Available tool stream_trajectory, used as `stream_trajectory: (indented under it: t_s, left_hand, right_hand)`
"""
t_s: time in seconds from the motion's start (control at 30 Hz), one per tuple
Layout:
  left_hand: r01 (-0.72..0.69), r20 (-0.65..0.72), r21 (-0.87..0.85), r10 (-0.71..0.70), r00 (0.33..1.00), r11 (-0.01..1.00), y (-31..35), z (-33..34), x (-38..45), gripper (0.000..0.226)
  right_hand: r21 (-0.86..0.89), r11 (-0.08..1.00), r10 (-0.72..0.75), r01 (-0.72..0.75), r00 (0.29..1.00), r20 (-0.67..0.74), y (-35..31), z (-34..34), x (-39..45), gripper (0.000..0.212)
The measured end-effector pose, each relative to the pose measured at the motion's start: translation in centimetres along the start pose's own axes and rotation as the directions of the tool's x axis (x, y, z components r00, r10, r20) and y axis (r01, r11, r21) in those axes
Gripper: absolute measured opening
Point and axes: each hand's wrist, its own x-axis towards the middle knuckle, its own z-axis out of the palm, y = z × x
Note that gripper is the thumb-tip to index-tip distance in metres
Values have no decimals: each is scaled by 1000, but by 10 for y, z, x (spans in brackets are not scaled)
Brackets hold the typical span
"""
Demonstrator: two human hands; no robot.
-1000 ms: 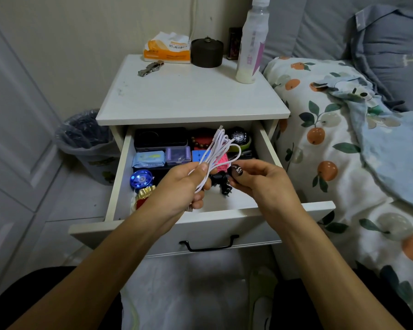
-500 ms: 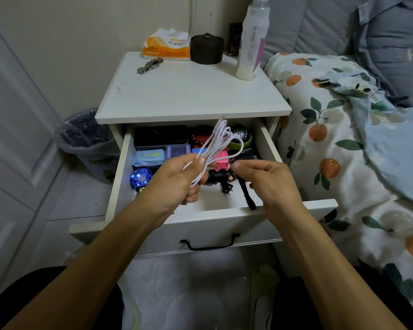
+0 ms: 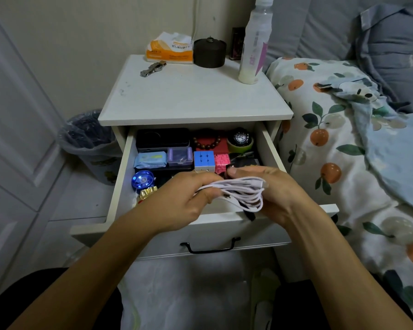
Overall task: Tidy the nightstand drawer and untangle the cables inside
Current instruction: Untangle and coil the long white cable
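A white nightstand has its drawer (image 3: 224, 225) pulled open towards me. Over the drawer's front part a coiled white cable (image 3: 243, 194) lies sideways between both hands. My left hand (image 3: 177, 201) grips the coil's left end with thumb and fingers. My right hand (image 3: 272, 194) curls round its right end, where the loops bulge out. A black strap end (image 3: 250, 215) hangs below the coil by the drawer's front edge. What else the hands cover I cannot see.
The drawer holds a black case (image 3: 162, 138), a blue wipes pack (image 3: 150, 159), a purple box (image 3: 179, 156), a cube puzzle (image 3: 203, 159), a pink cube (image 3: 222, 161), beads (image 3: 206, 142), a watch (image 3: 240, 139) and a blue yo-yo (image 3: 143, 181). A bin (image 3: 88, 139) stands left, the bed (image 3: 343, 151) right.
The white coil has swung down from upright to lying sideways. My right hand has moved onto its right end. The black plug seen earlier is hidden now.
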Motion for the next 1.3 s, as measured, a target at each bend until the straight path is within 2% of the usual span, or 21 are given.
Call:
stream_trajectory:
  t_s: [0.1,0.2,0.3,0.4,0.5,0.6,0.67,0.77,0.97,1.3]
  left_hand:
    - [-18,-4,64,18,1000,998,-3,-2,1,29]
    - [-32,-38,104,36,999,994,-3,-3,0,30]
    - [-4,-87,96,12,996,995,-1,-2,0,22]
    - [60,-140,130,-41,989,990,-4,-1,1,23]
    - [137,-189,180,-102,977,974,-8,-2,0,26]
    - [146,-192,200,-107,975,969,-8,-1,1,30]
    - [118,-184,207,-80,980,971,-7,0,2,29]
    - [79,-179,207,-41,983,975,-3,3,2,27]
    - [89,-119,267,-58,991,960,-4,9,0,48]
    - [42,-157,238,-4,988,970,-2,21,2,48]
  right_hand:
    - [-53,999,9,-6,999,47,-1,-2,0,16]
    - [-14,1000,4,-4,1000,-2,-2,0,2,14]
    - [16,1000,24,-23,997,-73,-3,4,4,8]
    - [67,996,60,-53,992,-111,-3,5,4,35]
    - [57,997,55,-51,996,-65,-5,6,-1,42]
    - [-14,998,64,-64,997,-33,-8,8,-6,51]
    - [-75,994,72,-75,997,-39,-7,10,-7,44]
    - [-73,993,85,-91,993,-79,-5,11,-8,28]
    - [-42,996,75,-77,997,-37,-6,9,-11,18]
    - [-54,995,81,-87,990,-112,-6,5,-11,21]
